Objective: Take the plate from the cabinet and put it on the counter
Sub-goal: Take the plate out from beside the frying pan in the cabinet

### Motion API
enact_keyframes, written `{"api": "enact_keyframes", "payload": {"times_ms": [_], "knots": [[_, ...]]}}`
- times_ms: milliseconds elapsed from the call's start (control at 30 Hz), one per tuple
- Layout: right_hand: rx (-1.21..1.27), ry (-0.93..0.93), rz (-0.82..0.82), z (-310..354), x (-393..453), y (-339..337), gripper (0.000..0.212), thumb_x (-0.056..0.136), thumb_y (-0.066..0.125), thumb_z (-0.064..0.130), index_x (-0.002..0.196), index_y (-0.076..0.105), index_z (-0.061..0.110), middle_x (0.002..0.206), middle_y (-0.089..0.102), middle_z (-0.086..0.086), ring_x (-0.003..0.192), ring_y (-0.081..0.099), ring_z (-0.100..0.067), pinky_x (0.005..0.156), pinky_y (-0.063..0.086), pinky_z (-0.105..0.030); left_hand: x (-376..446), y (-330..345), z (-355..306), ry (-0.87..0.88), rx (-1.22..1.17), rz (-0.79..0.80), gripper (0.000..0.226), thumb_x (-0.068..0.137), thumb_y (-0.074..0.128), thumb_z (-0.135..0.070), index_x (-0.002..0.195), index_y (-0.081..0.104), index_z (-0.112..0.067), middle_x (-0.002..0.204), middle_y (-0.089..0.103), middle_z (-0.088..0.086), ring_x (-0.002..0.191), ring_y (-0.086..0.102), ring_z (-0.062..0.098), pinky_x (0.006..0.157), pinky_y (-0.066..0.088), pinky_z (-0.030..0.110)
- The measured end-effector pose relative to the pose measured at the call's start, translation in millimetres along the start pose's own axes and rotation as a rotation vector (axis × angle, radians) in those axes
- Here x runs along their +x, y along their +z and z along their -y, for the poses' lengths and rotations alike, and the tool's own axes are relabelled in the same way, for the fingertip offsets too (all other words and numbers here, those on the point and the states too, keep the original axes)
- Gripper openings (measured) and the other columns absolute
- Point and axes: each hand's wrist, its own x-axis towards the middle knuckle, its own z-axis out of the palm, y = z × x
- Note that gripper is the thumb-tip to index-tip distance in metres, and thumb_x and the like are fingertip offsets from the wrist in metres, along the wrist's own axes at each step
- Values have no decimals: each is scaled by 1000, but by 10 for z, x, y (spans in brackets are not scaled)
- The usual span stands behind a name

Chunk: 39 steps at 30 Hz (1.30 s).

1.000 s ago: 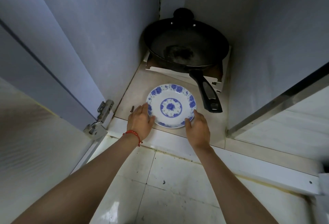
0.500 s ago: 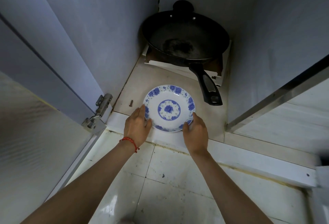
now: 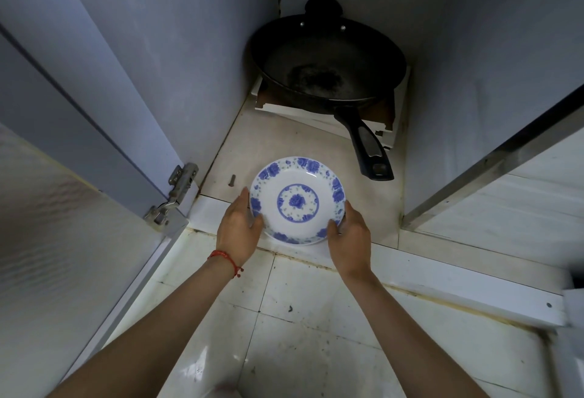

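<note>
While both hands clamped the plate [image 3: 297, 201] at the cabinet's [image 3: 189, 50] front sill, left hand [image 3: 239, 233] and right hand [image 3: 349, 239] had thumbs over the rim; the fingers beneath couldn't be seen. Risk: grip was rim-only, so a tilt could slip it onto the tiles, or it could clip the pan [image 3: 327, 62] handle. Count: one plate, one pan, two hands, probably one loose screw [image 3: 233, 180].
</note>
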Motion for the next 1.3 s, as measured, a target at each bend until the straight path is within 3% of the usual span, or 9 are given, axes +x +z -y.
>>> {"api": "enact_keyframes", "payload": {"times_ms": [67,200,300,567,667,767,867,1233,1300], "knots": [[59,8,-7,21,46,-19,38,88,57,11,124,49,5,119,62,-16,111,58,-26,88,49,-30,57,-19,-71,-52,-59,-23,36,87,54,-6,122,47,0,117,63,19,105,59,34,82,44,27],[147,74,-4,29,115,-13,33,87,58,9,120,53,5,117,64,-15,107,61,-24,81,50,-24,152,-71,-95,-80,-189,-37,33,85,52,1,117,57,-7,111,67,13,96,60,20,83,43,24],[230,159,-12,60,154,-21,29,86,58,4,115,57,2,114,65,-15,101,61,-20,72,47,-17,192,-73,-48,-129,-328,-18,38,82,54,6,115,60,-11,110,67,8,94,59,17,90,50,35],[247,175,-11,87,52,-67,25,85,57,1,110,58,0,111,66,-18,102,63,-29,77,51,-29,88,-95,-6,-246,-483,-38,40,78,57,11,113,61,-7,116,64,14,101,60,27,91,51,47],[258,161,-14,151,-28,-92,26,85,58,1,111,58,0,109,66,-15,94,62,-18,65,50,-8,-30,-150,12,-240,-532,-55,41,78,55,14,115,60,-4,118,62,14,102,60,30,86,52,46],[283,151,-10,247,-104,-123,27,85,58,0,112,57,0,108,66,-14,89,59,-13,58,46,0,-132,-275,-3,-211,-559,-65,43,78,54,15,116,59,-6,113,62,7,86,63,17,82,52,38],[320,140,-2,380,-178,-157,28,85,58,-1,113,57,1,107,66,-12,89,59,-14,58,47,0,-201,-447,-54,-186,-560,-72,42,79,56,12,115,59,-8,111,61,4,84,62,9,81,53,40],[440,52,-29,991,-442,-434,30,86,57,2,116,57,5,98,62,1,88,61,-9,59,49,-2,-522,-1080,-365,-124,-593,-190,40,80,58,8,119,56,-4,115,61,6,100,60,25,81,55,41],[455,35,-20,1095,-475,-515,30,86,57,2,117,57,6,98,62,3,84,61,-3,61,51,-5,-574,-1183,-414,-116,-602,-207,40,80,59,7,118,57,-5,115,63,10,101,61,26,75,59,35]]}}
